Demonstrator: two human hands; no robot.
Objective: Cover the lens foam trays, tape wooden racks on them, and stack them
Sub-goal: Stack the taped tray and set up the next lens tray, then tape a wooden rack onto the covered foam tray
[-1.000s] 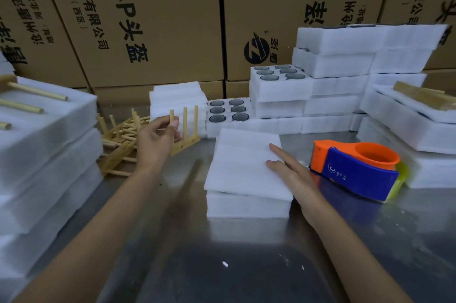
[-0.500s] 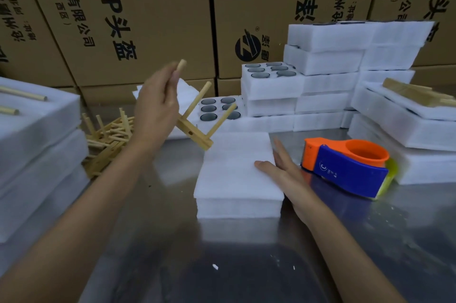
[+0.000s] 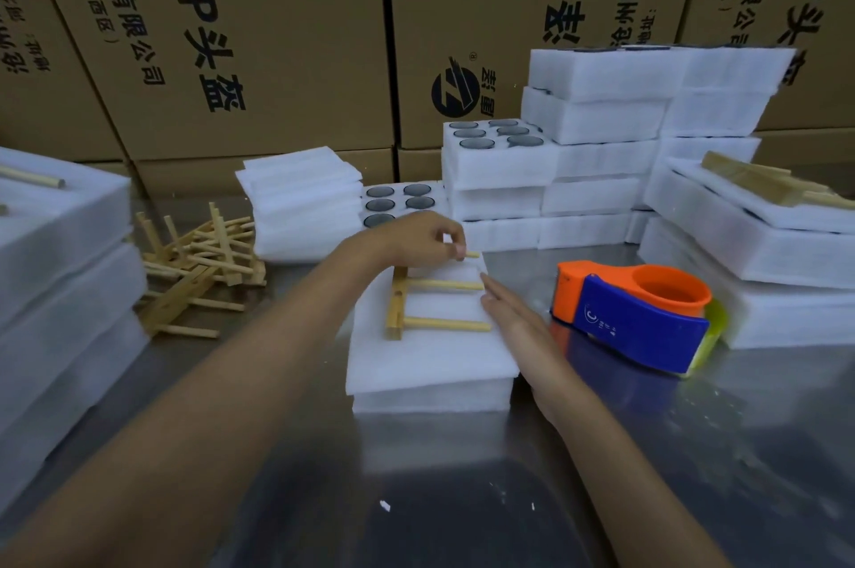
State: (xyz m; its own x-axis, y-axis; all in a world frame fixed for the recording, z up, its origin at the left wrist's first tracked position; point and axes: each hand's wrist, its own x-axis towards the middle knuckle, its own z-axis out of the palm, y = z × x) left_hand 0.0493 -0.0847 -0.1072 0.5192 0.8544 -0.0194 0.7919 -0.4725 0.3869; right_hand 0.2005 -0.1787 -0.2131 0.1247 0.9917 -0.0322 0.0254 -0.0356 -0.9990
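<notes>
- Wooden rack [image 3: 418,304] lies flat on the covered tray [image 3: 430,364] at mid-surface, its bar to the left and its pegs pointing right.
- Left hand [image 3: 416,239] has its fingers pinched together on the tip of the far peg, at the tray's far edge.
- Right hand [image 3: 506,313] lies with fingers straight and together along the tray's right edge, touching the cover.
- Rack looks light and stiff; the thin pegs could probably snap, so the bar is the safer place to hold.
- Foam looks soft and light, likely to slide on the steel surface [image 3: 694,452]; pressing flat on top should steady it.
- Tape dispenser [image 3: 634,317] sits just right of the tray; no tape on the rack yet.
- Spare racks [image 3: 194,262] are heaped to the left.
</notes>
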